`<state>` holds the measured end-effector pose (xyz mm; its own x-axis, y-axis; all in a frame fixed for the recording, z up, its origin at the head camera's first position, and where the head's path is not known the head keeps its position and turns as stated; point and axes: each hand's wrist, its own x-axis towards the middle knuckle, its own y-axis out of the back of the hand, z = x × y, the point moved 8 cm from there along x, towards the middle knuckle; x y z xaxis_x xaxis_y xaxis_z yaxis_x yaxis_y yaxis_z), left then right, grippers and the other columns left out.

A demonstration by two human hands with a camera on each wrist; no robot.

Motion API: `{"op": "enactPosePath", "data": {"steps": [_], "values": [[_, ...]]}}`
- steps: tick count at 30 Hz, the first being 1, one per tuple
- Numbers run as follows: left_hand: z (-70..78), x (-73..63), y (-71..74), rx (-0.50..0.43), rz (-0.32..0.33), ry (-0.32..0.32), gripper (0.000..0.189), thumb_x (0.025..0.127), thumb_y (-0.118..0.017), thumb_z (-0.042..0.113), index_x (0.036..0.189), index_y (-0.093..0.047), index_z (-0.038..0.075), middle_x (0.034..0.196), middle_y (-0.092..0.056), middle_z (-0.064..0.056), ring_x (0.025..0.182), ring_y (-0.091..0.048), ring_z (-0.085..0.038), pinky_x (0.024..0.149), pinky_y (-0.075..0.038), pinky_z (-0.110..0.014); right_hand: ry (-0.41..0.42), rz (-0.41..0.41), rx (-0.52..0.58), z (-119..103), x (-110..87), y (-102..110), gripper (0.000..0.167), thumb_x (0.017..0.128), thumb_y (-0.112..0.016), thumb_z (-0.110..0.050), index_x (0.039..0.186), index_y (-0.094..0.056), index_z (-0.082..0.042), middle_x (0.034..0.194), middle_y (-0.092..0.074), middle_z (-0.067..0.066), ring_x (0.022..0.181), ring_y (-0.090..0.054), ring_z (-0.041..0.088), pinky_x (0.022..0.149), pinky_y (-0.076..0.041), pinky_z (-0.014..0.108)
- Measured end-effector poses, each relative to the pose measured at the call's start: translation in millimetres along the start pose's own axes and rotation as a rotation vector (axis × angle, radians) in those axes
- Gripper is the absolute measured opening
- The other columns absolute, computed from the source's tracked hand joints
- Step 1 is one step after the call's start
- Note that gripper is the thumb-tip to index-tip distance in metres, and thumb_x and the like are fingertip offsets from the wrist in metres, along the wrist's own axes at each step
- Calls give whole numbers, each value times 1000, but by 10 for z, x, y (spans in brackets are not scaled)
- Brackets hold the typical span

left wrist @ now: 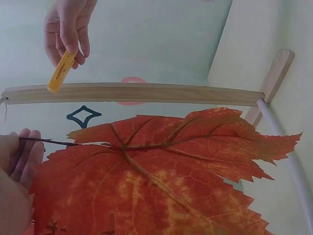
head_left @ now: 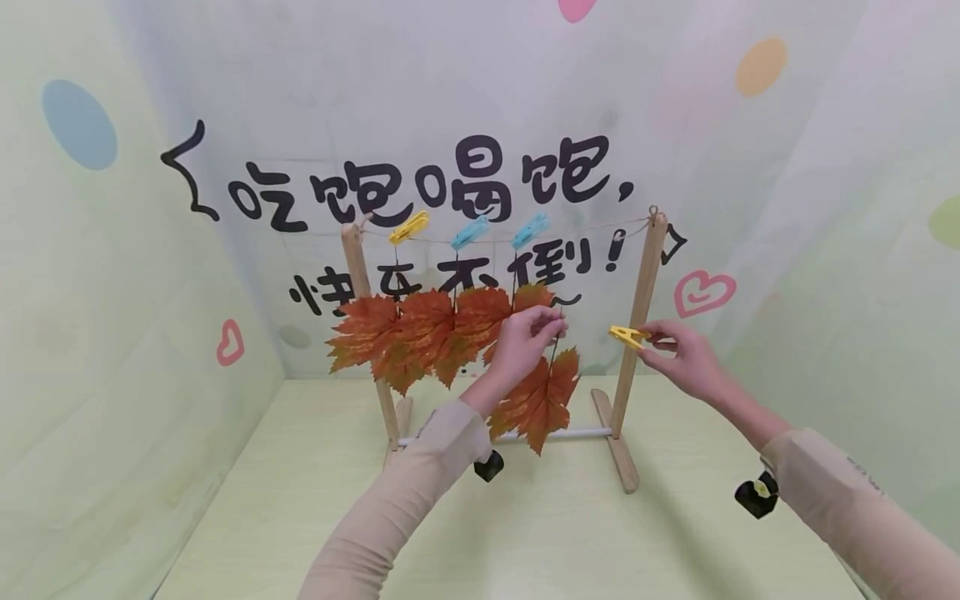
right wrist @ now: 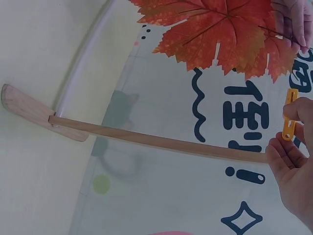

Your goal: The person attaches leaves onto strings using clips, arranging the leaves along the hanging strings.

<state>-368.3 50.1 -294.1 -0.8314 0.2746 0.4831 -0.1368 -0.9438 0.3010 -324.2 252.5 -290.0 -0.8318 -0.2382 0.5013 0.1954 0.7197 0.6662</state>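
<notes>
My left hand (head_left: 523,343) pinches the thin dark stem of an orange-red maple leaf (head_left: 542,402), which hangs below the fingers. In the left wrist view this leaf (left wrist: 161,171) fills much of the picture. My right hand (head_left: 686,360) holds a yellow clothespin (head_left: 627,337) between thumb and fingers, in front of the rack's right post. The same clothespin (right wrist: 290,115) shows in the right wrist view. On the string (head_left: 588,227) sit a yellow clothespin (head_left: 409,227) and two blue clothespins (head_left: 470,232), with similar leaves (head_left: 420,325) hanging beneath them by their stems.
The wooden rack has a left post (head_left: 358,258), a right post (head_left: 642,292) and a white bottom bar (head_left: 581,432). Its feet (head_left: 617,446) stand on a pale table (head_left: 540,533). Behind is a printed backdrop (head_left: 450,75) with dark lettering and coloured shapes.
</notes>
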Motion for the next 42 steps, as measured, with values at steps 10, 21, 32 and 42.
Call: {"op": "enactPosePath", "data": {"steps": [10,21,32,42], "values": [[77,99,-8,7,-8,16,15,87,-58,8,97,-65,0,87,-68,-10,77,-64,-13,70,-52,-19,42,37,-30,-205,132,202,28,79,-65,5,105,-58,8,97,-61,22,87,-56,29,78,-48,44],[109,191,0,-17,-31,42,15,88,-57,7,98,-64,-1,90,-67,-12,80,-64,-15,70,-52,-20,25,77,-22,-237,248,384,29,80,-65,2,108,-59,9,97,-60,22,88,-58,31,77,-48,14],[270,337,-47,20,19,-29,15,87,-59,9,98,-66,2,87,-68,-9,77,-64,-11,69,-52,-18,0,129,-13,-361,397,630,29,79,-66,1,105,-59,9,98,-61,24,80,-51,-9,70,-45,6],[340,470,-34,-79,101,4,16,87,-59,7,100,-65,-1,90,-68,-12,80,-66,-21,68,-53,-20,-54,136,-36,-461,503,749,30,80,-67,-3,107,-60,6,104,-60,22,90,-61,16,75,-47,11]]}}
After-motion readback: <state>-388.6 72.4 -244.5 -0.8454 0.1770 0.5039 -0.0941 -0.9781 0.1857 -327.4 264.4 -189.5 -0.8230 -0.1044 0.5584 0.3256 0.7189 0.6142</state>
